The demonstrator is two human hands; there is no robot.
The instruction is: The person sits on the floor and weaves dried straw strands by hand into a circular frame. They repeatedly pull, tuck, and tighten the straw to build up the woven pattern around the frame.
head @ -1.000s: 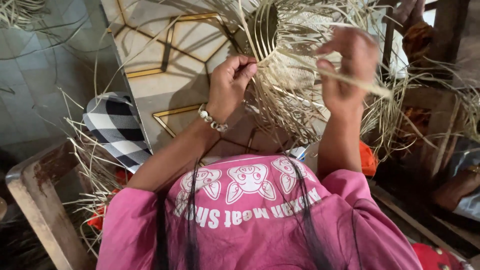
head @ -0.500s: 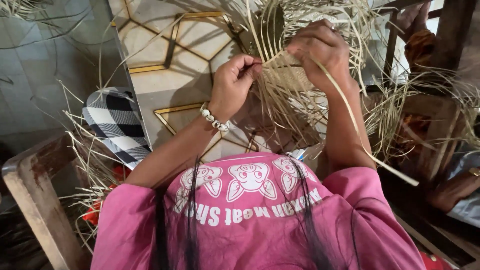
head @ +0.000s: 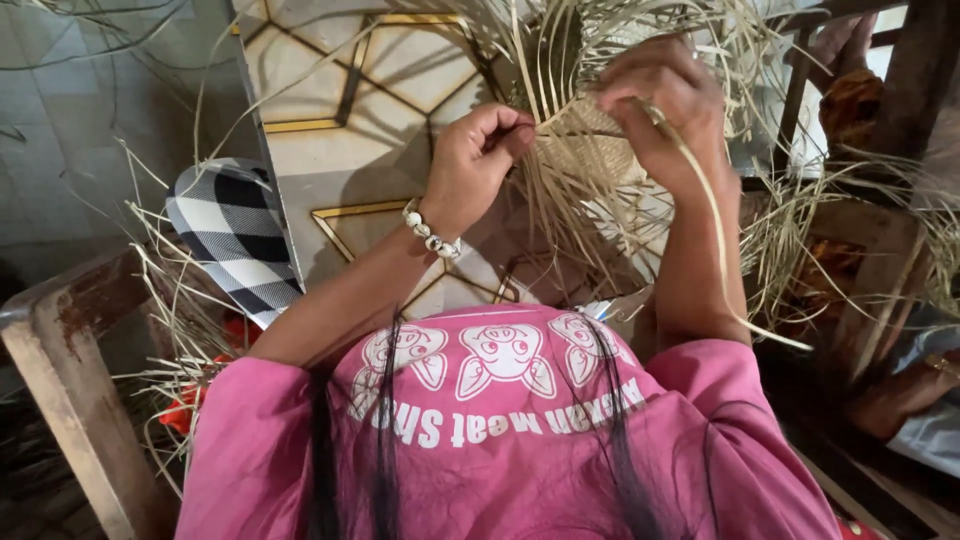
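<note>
Left hand: closed in a loose fist, bead bracelet at the wrist, fingertips pinching pale straw strands at the edge of a half-woven basket held up before the person, over the tiled floor. Right hand: curled shut on the basket's right side, gripping one long strand that runs down past the forearm and ends near the pink shirt. Surroundings: loose straw fanning out around the basket and heaped at the left, a black-and-white checked cloth by the tile's left edge, a wooden frame at lower left.
</note>
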